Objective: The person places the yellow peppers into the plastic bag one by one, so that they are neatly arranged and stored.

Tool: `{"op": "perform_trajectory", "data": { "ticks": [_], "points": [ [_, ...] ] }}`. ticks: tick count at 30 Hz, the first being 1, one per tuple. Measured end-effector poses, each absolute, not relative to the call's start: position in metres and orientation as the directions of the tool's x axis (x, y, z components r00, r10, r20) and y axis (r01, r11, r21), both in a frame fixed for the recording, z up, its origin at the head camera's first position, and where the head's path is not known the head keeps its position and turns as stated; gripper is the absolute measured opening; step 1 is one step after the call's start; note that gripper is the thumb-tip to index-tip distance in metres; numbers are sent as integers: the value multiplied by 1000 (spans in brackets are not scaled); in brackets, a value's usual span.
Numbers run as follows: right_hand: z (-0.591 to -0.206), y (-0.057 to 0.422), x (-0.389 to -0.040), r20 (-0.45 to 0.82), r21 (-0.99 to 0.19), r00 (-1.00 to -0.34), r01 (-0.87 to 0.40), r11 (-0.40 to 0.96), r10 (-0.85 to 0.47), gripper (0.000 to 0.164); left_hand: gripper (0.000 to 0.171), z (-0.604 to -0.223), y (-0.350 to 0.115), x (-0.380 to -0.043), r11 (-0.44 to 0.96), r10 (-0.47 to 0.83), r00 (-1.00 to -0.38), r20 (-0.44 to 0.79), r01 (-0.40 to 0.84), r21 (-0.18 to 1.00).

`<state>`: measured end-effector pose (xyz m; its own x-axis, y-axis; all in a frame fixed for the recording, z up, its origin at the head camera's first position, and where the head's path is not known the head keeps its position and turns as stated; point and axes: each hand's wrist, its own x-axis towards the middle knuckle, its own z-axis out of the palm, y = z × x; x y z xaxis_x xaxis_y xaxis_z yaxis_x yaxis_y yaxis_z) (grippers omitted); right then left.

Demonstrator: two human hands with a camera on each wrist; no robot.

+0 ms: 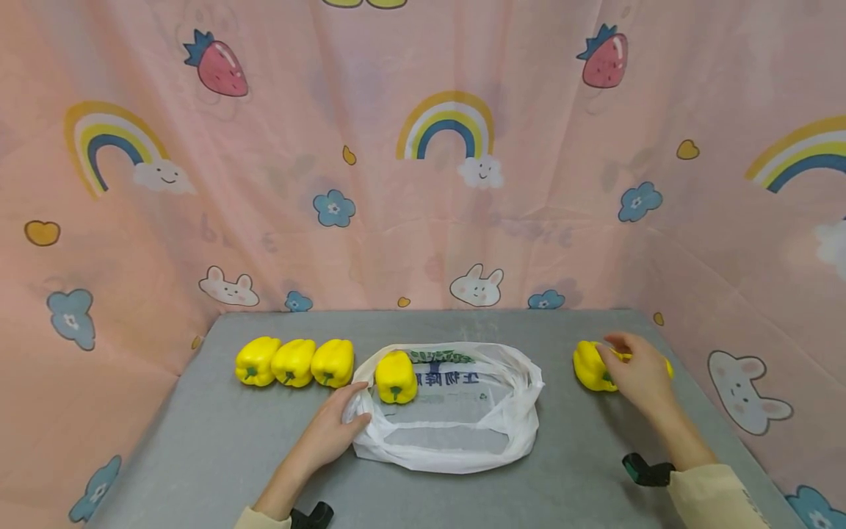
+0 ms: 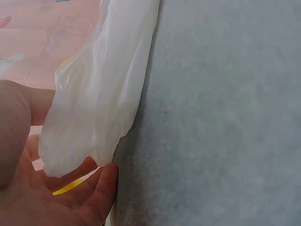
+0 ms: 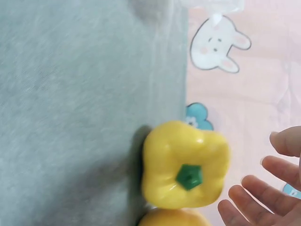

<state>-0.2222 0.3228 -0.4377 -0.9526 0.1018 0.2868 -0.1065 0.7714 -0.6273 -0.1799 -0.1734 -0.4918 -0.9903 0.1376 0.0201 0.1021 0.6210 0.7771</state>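
Observation:
A white plastic bag (image 1: 456, 459) lies with its mouth open on the grey table. One yellow bell pepper (image 1: 396, 378) sits within the bag's mouth, near its left side. My left hand (image 1: 333, 426) holds the bag's left edge between thumb and fingers; in the left wrist view the white plastic (image 2: 94, 103) hides part of the thumb. At the right my right hand (image 1: 640, 375) hovers by yellow bell peppers (image 1: 590, 366), its fingers spread. The right wrist view shows a pepper (image 3: 162, 162) with a green stem, apart from the fingertips (image 3: 251, 183).
Several yellow bell peppers (image 1: 294, 362) stand in a row left of the bag. Behind the grey table (image 1: 463, 503) hangs a pink patterned curtain (image 1: 370, 257), which also runs along both sides.

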Motion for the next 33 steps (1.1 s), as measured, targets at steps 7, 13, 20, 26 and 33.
{"op": "perform_trajectory", "data": {
  "ticks": [7, 13, 20, 26, 33],
  "points": [
    [-447, 331, -223, 261, -609, -958, -69, 791, 117, 49, 51, -491, -173, -180, 625, 142, -990, 15, 102, 774],
    [-452, 331, -225, 241, -601, -964, -59, 797, 111, 49, 51, -491, -173, -179, 621, 144, -989, 12, 100, 777],
    [-456, 329, -227, 234, -590, -967, -56, 805, 104, 51, 51, -492, -174, -179, 617, 152, -988, 14, 106, 780],
    [-457, 325, -228, 201, -595, -975, -48, 802, 90, 58, 52, -491, -174, -179, 613, 154, -988, 12, 105, 783],
    [-460, 322, -229, 132, -602, -989, -29, 798, 64, 64, 51, -489, -174, -177, 617, 158, -987, 14, 110, 779]
  ]
}}
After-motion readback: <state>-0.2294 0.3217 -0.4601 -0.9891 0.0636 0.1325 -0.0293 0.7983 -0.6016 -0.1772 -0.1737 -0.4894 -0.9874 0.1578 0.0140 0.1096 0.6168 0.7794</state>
